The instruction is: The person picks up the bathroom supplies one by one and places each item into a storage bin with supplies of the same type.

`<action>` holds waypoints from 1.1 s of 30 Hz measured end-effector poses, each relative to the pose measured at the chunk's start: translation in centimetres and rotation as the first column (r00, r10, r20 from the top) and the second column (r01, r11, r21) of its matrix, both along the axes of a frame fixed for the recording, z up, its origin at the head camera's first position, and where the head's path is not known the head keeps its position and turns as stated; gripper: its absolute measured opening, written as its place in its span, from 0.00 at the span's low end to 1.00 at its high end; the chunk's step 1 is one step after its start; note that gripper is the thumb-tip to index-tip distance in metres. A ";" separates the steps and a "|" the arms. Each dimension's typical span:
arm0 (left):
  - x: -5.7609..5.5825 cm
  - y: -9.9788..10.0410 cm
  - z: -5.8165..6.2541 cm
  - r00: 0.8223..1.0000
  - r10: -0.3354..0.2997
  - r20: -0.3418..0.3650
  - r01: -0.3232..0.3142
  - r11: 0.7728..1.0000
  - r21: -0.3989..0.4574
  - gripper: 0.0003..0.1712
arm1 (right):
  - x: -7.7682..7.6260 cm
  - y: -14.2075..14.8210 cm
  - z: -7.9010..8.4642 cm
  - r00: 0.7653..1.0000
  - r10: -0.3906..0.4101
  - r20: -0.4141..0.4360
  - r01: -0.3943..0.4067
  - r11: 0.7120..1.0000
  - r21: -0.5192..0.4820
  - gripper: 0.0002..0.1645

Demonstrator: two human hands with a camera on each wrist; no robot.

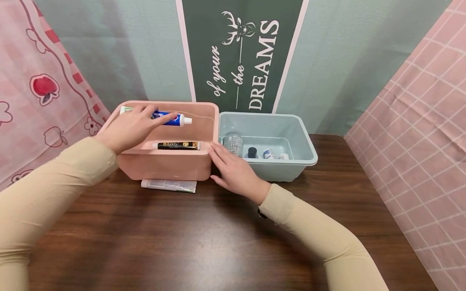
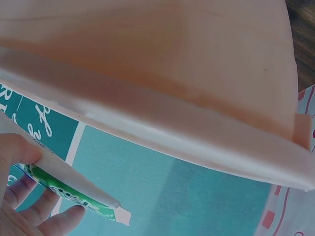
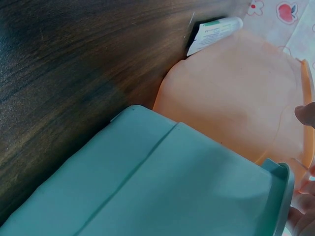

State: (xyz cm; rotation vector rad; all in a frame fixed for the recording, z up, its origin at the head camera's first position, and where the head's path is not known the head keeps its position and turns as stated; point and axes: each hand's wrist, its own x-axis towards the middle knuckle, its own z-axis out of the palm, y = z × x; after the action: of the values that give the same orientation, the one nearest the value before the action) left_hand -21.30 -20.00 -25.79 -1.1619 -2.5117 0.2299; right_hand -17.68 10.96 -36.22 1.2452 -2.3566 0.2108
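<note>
My left hand grips a toothpaste tube, blue with a white cap, over the pink bin. In the left wrist view the tube shows white and green, pinched between thumb and fingers. Inside the pink bin lies a black tube with gold print. With its fingers fairly straight, my right hand rests on the pink bin's near right corner, beside the light blue bin. In the right wrist view only some fingertips show at the edge.
A whitish tube lies on the dark wooden table against the pink bin's front. The light blue bin holds a clear bottle, a black-capped item and small white-and-blue containers. Fabric hangs behind and at both sides.
</note>
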 end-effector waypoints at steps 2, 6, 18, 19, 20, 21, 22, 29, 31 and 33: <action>-0.1 0.0 0.0 1.000 0.004 0.001 -0.004 1.000 0.006 0.47 | 0.0 0.0 0.0 1.000 0.003 -0.002 -0.003 1.000 -0.002 0.44; -0.3 0.0 0.0 0.998 0.035 0.054 -0.036 0.999 0.017 0.48 | -0.1 -0.1 0.0 1.000 0.003 -0.002 -0.003 1.000 0.004 0.44; -1.2 0.2 0.2 0.981 0.125 0.149 -0.122 0.992 -0.028 0.53 | 0.0 0.0 0.1 1.000 -0.003 0.000 0.003 1.000 0.011 0.43; -1.2 0.2 0.2 0.980 0.127 0.151 -0.124 0.992 -0.029 0.51 | 0.0 0.0 0.1 1.000 -0.005 0.001 0.005 1.000 0.014 0.43; -1.3 0.3 0.2 0.980 0.127 0.152 -0.124 0.992 -0.028 0.50 | 0.0 0.0 0.1 1.000 -0.007 0.002 0.007 1.000 0.015 0.43; -1.3 0.3 0.2 0.979 0.129 0.158 -0.126 0.992 -0.028 0.48 | 0.0 0.0 0.1 1.000 -0.009 0.003 0.009 1.000 0.018 0.43; -1.3 0.3 0.2 0.978 0.131 0.164 -0.128 0.991 -0.028 0.47 | 0.1 0.0 0.1 1.000 -0.011 0.004 0.011 1.000 0.020 0.43; -2.0 0.5 0.5 0.986 0.129 0.104 -0.126 0.992 -0.028 0.42 | 0.1 0.0 0.2 1.000 -0.015 0.006 0.015 1.000 0.020 0.44; -2.2 0.6 0.6 0.983 0.147 0.108 -0.144 0.989 -0.034 0.42 | 0.1 0.0 0.2 1.000 -0.012 0.005 0.012 1.000 0.017 0.44; -2.3 0.7 0.7 0.977 0.172 0.127 -0.168 0.985 -0.045 0.42 | 0.1 0.0 0.1 1.000 -0.009 0.006 0.008 1.000 0.017 0.44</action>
State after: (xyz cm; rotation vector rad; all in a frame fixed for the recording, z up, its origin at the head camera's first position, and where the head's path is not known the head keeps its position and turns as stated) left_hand -23.60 -19.34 -25.13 -1.0044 -2.7353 0.2489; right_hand -17.62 10.96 -36.09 1.2440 -2.3734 0.1924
